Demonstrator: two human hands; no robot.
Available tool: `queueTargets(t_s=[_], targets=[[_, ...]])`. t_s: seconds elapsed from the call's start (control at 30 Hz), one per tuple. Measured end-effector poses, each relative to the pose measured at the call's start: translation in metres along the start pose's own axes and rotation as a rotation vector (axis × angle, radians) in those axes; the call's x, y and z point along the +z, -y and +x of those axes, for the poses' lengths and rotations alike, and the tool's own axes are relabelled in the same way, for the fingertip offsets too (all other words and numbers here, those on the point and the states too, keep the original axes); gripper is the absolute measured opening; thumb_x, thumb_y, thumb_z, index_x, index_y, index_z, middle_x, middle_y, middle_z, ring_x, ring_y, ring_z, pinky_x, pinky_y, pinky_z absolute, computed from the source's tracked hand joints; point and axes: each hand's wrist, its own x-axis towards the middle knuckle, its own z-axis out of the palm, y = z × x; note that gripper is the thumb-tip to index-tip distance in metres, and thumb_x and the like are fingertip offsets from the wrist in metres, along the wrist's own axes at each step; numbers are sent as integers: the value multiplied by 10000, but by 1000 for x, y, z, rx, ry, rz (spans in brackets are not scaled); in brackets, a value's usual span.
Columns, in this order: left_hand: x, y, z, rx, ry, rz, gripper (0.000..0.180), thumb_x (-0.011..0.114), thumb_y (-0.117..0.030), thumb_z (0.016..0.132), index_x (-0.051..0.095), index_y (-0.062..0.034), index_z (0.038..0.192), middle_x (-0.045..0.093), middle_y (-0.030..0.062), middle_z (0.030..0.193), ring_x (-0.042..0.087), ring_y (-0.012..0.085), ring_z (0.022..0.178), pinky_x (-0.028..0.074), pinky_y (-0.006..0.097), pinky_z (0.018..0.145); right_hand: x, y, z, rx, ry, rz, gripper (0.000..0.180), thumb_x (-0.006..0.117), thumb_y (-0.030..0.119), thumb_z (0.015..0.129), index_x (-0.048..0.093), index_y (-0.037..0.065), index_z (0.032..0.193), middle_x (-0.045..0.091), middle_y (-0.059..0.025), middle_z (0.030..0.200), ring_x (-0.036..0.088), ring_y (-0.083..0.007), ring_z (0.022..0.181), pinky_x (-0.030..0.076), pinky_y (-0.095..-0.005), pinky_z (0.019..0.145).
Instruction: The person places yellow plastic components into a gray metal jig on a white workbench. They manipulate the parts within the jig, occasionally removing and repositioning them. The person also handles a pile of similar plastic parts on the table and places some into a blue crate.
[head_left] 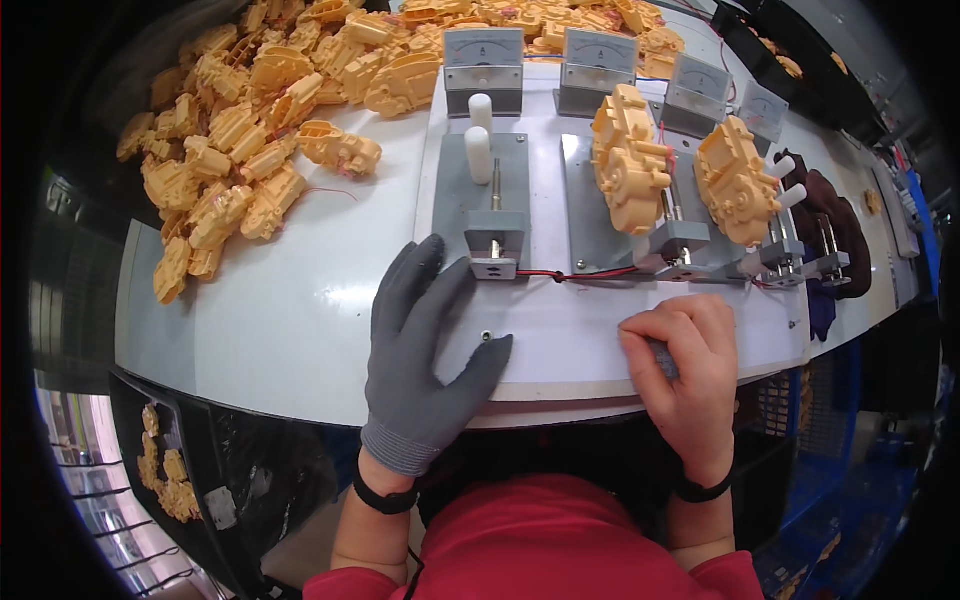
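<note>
My left hand, in a grey glove, lies open with fingers apart at the front left of the first grey test fixture. That fixture carries two white pegs and a metal pin, with no plastic housing on it. My bare right hand rests on the white board, fingers curled; a bit of something grey shows beneath them, too covered to name. Beyond it, an orange plastic gear housing stands on the second fixture, and another orange housing on the one to its right.
Analog panel meters line up behind the fixtures. A large heap of orange housings covers the table's far left. Red and black wires run along the fixtures' fronts. Dark cloth lies at the right, and a black bin stands below left.
</note>
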Motion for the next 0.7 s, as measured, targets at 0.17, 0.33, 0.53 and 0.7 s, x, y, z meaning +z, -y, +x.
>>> queueTargets(t_s=[0.17, 0.33, 0.53, 0.7], targets=[[-2, -4, -1, -19, 13, 29, 613, 781, -133, 785, 593, -36, 1360, 456, 205, 1488, 432, 386, 1398, 407, 463, 1130, -1, -1, 0, -14, -12, 14, 194, 804, 35, 736, 698, 103, 883, 592, -16, 846, 561, -227, 805, 399, -365, 741], [-1, -3, -2, -36, 9, 17, 611, 777, -136, 790, 590, -39, 1363, 456, 204, 1488, 425, 383, 1404, 395, 463, 1138, 0, -2, -1, -44, -25, 6, 203, 805, 26, 715, 694, 102, 867, 593, -12, 836, 561, -229, 793, 403, -365, 735], [-1, 0, -3, -28, 12, 9, 609, 770, -133, 794, 586, -40, 1366, 449, 201, 1497, 427, 378, 1403, 396, 458, 1135, 0, -3, -2, -75, -29, -6, 206, 810, 30, 698, 689, 104, 848, 595, -10, 832, 563, -229, 785, 407, -364, 733], [-1, -2, -2, -48, 22, 4, 600, 765, -131, 797, 587, -35, 1361, 444, 197, 1503, 422, 374, 1409, 393, 455, 1138, 0, -4, -3, -81, -37, -12, 198, 813, 44, 702, 689, 110, 841, 598, -6, 834, 569, -226, 791, 412, -367, 736]])
